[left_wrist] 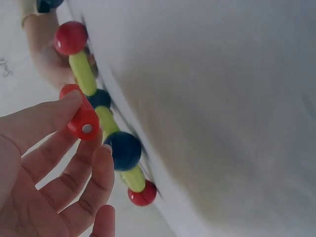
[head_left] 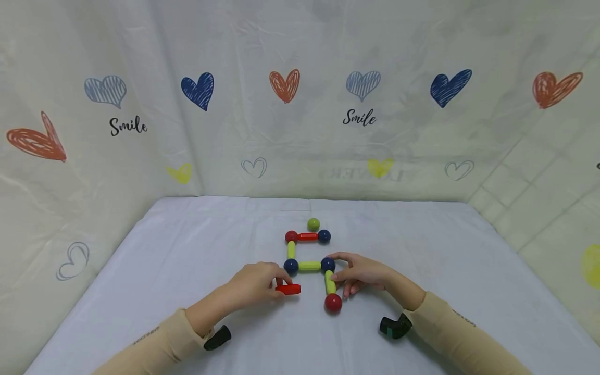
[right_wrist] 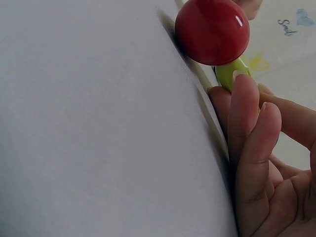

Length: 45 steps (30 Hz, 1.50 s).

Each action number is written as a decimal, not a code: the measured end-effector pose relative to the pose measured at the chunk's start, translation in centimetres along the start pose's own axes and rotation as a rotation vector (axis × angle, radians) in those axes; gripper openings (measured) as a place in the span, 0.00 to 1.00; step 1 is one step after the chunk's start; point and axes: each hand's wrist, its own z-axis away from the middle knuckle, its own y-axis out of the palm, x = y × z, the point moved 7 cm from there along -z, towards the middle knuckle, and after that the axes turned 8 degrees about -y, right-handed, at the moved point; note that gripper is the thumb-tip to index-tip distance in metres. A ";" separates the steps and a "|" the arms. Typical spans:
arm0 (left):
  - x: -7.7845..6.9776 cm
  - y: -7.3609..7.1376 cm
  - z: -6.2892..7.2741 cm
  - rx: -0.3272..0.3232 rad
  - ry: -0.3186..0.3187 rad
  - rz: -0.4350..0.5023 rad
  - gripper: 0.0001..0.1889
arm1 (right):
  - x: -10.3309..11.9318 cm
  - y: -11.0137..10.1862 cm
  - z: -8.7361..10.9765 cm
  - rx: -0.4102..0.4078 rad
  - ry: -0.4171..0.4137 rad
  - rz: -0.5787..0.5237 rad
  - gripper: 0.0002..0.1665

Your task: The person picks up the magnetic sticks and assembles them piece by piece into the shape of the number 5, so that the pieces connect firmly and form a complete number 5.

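My left hand pinches a short red magnetic rod between thumb and fingers; its round metal end shows in the left wrist view. On the table lies a figure of balls and rods. My right hand has its index finger at the top of the right blue ball and its thumb just below, by the yellow-green rod. That rod ends at the near red ball. Another yellow-green rod joins the right blue ball to the left blue ball, close to my left fingers.
Farther back, an upright yellow-green rod leads to a red ball, then a red rod and a blue ball. A green ball lies behind them. White cloth covers the table; a printed curtain hangs behind.
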 end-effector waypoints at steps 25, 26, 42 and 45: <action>-4.1 2.9 -1.0 0.082 0.127 -0.072 0.12 | 0.0 0.0 0.0 0.000 -0.001 0.006 0.41; -4.2 3.0 -1.0 0.084 0.133 -0.077 0.13 | 0.0 0.0 0.0 0.000 0.000 0.006 0.41; -4.4 3.1 -1.1 0.091 0.134 -0.076 0.13 | 0.0 0.1 0.0 0.008 -0.004 0.007 0.40; -4.4 3.1 -1.1 0.093 0.135 -0.072 0.13 | 0.2 0.2 0.1 0.017 -0.004 0.019 0.40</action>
